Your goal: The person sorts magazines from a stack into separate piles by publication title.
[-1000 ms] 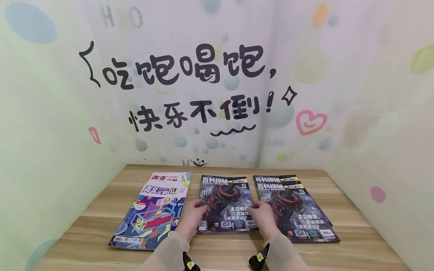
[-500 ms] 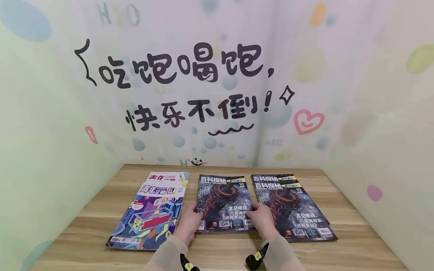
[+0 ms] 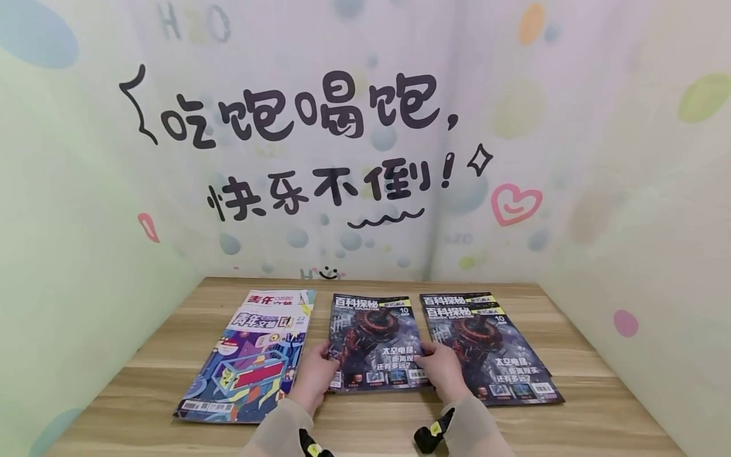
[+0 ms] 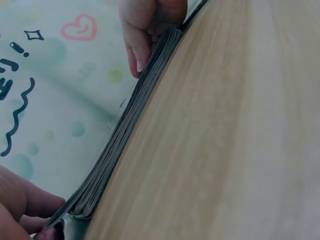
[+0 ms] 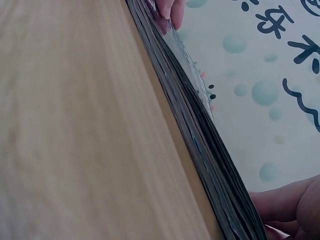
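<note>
On the wooden surface, between two other piles, lies the middle magazine, a dark science issue with a red-and-black machine on its cover. My left hand grasps its near left corner, thumb on the cover, and my right hand grasps its near right corner the same way, so each grip is closed on the same magazine. From the left wrist view, the magazine's stacked page edges lie flat along the wood, with my left fingers curled at one end and my right fingers at the other. From the right wrist view, the same dark edge runs across the wood toward my left fingertips. Just left of it sits a colourful stack of magazines; just right, a stack of matching dark issues. Behind stands a pastel backdrop with black lettering.
</note>
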{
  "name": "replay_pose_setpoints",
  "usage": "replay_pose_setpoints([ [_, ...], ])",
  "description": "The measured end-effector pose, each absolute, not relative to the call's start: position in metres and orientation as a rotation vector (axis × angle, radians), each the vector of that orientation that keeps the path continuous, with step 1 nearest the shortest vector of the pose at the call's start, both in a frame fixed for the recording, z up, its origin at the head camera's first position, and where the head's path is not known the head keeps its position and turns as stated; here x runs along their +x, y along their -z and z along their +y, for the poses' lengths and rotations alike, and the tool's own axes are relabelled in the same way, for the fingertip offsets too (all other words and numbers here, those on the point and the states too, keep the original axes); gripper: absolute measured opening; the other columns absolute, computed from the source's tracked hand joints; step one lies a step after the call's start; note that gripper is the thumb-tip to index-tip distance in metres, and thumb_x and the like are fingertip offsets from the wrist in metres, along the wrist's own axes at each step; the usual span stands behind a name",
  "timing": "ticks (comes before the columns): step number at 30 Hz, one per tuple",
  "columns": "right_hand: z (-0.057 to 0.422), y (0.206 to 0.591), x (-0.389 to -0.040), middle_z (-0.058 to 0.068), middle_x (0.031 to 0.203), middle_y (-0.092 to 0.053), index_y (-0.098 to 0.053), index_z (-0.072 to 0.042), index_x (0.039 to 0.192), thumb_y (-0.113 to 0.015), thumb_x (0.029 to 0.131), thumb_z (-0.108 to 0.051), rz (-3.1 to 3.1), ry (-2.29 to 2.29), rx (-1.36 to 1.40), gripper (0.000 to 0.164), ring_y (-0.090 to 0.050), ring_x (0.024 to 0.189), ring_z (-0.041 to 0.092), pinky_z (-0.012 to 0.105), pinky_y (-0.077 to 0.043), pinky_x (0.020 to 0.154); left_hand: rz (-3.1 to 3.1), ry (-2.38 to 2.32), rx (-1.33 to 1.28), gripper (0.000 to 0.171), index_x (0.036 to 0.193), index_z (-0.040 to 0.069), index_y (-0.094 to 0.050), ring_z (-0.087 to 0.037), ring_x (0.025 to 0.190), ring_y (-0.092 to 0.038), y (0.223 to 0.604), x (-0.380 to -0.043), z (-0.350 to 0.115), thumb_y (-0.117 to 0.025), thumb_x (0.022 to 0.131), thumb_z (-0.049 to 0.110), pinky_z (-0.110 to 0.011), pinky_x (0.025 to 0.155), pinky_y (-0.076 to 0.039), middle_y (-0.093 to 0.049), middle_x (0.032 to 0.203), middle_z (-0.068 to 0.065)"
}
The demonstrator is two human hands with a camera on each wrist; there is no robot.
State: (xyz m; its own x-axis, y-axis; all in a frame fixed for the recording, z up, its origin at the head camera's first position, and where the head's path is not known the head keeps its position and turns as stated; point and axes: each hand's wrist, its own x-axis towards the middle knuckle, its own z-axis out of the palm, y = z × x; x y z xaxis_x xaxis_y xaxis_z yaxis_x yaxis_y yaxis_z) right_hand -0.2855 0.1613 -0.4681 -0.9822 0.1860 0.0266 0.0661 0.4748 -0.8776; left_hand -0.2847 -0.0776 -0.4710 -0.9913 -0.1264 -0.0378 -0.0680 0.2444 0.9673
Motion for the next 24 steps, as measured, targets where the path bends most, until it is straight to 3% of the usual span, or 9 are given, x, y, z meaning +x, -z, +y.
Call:
replay_pose_setpoints([
  [16,0.1637,0.4701,-0.2872,0.028,0.125,-0.057,-0.057,0.010,0.125,-0.065,0.087,-0.002,-2.559,-1.608,-0.246,0.041,-0.052,0.117,0.041,0.050,-0.047,0.092,-2.412,2.040,0.128,0.043,0.136,-0.006,-0.047,-0.036,0.116,-0.054,0.4699,-0.2846,-0.0813,-0.051,0.096,0.009,-0.053,0.098,-0.043,-0.055,0.130,-0.023],
  [24,0.1627,0.4702,-0.2870,0.028,0.127,-0.056,-0.057,0.010,0.125,-0.064,0.087,-0.001,-2.559,-1.614,-0.267,0.040,-0.050,0.119,0.041,0.052,-0.044,0.096,-2.471,1.989,0.075,0.047,0.143,-0.003,-0.038,-0.041,0.122,-0.050,0.4662,-0.2833,-0.0825,-0.046,0.098,0.009,-0.055,0.097,-0.043,-0.046,0.140,-0.026],
])
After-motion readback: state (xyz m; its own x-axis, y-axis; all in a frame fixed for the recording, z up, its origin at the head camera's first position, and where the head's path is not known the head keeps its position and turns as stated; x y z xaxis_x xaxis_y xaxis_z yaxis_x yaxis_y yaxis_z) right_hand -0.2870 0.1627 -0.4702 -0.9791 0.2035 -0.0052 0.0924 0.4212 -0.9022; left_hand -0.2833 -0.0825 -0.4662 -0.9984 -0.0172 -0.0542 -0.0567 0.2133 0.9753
